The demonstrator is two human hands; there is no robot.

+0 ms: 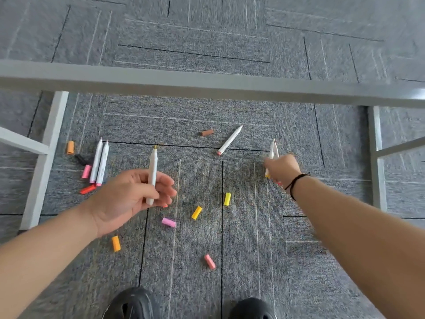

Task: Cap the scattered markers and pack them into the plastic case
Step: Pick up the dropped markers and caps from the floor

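My left hand (135,194) holds one white uncapped marker (152,171) upright, its yellowish tip pointing away. My right hand (281,168) grips two white uncapped markers (273,149) low over the carpet at the right. Two more white markers (99,163) lie side by side at the left, and another marker (230,140) lies slantwise in the middle. Loose caps are scattered about: yellow caps (227,199) (196,212), a pink cap (168,222), an orange cap (116,243), a salmon cap (209,261), a brown cap (207,132). No plastic case is in view.
A grey table frame bar (207,85) crosses above the grey carpet, with legs at the left (43,162) and right (376,157). More caps, orange (70,147), black (81,159), pink (86,171) and red (88,189), lie by the left leg. My black shoes (133,303) show at the bottom.
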